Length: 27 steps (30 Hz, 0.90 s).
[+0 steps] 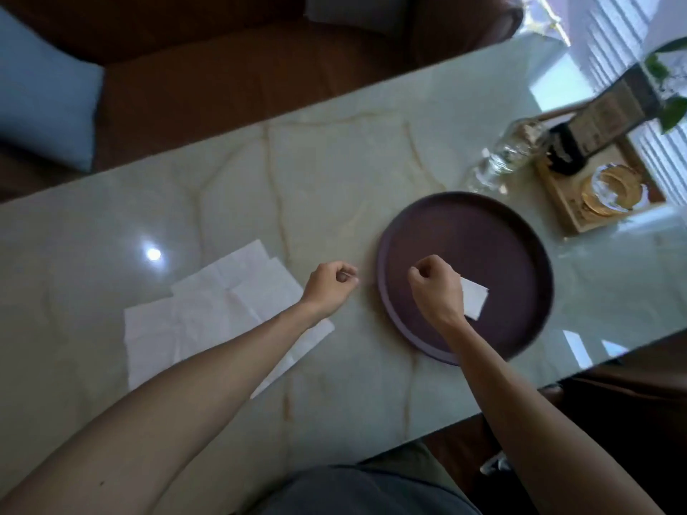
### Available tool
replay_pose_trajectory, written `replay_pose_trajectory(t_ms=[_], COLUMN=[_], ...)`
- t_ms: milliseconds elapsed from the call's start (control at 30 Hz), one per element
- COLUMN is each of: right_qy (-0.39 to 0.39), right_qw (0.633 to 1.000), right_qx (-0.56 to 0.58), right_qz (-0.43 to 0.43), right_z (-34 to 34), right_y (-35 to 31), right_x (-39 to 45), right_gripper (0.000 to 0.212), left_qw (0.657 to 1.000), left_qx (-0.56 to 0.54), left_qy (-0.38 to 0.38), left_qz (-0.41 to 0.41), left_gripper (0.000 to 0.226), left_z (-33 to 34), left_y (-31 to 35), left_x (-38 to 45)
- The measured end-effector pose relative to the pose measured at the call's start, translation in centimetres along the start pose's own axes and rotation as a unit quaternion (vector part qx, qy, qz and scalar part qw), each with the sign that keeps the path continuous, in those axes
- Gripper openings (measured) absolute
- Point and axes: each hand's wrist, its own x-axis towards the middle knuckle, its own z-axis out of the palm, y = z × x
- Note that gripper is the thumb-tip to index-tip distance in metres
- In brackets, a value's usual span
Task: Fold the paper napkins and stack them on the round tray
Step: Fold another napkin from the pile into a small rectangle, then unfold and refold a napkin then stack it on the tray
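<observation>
A small white folded napkin (475, 297) lies over the middle of the dark purple round tray (483, 232), on the right half of the marble table (334, 172). My right hand (436, 288) is over the tray with curled fingers and holds the napkin's left end; the hand hides part of it. Several unfolded white napkins (208, 310) lie overlapping on the table to the left, partly under my left forearm. My left hand (332, 282) hovers between that pile and the tray, fingers curled in, with nothing visible in it.
Behind the tray stands a clear glass bottle (505, 158), and a wooden box tray (572, 217) holds a glass jar (609, 191) and a dark stand (568, 150). A brown sofa with a blue cushion (44, 105) runs along the table's far side. The table's near edge cuts in at lower right.
</observation>
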Motion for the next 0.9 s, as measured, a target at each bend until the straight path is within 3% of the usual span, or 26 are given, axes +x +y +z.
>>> replay_pose_trajectory(t_ms=[133,300,433,600,733,900], right_qy=[-0.097,-0.201,-0.244,-0.206,-0.139,-0.109], right_qw=[0.994,0.972,0.959,0.954,0.956,0.961], right_qx=[-0.036,-0.099,-0.119,-0.191,-0.245,-0.253], right_qz=[-0.04,-0.074,-0.083,-0.105,-0.085,-0.037], right_z=[5.0,11.2,15.9,19.0,20.0,20.7], right_y=[-4.9,-9.3,-10.8,-11.2,-10.7,-9.9], right_x=[-2.3,-5.7,-8.4,-9.9,-9.5,-8.5], right_gripper=[0.015,0.04,0.052,0.064,0.06,0.055], left_qw=[0.996,0.979,0.971,0.974,0.98,0.984], left_qx=[-0.046,-0.092,-0.094,-0.07,-0.041,0.014], left_qy=[0.067,0.151,0.177,0.16,0.14,0.118], left_qz=[-0.045,-0.102,-0.132,-0.147,-0.138,-0.132], left_gripper=[0.01,0.032,0.047,0.06,0.068,0.071], left_z=[-6.5,-13.3,-17.0,-19.7,-20.1,-19.6], left_y=[-4.1,-9.5,-14.0,-17.9,-18.9,-19.0], left_x=[-3.2,-7.2,-9.3,-9.7,-9.0,-7.6])
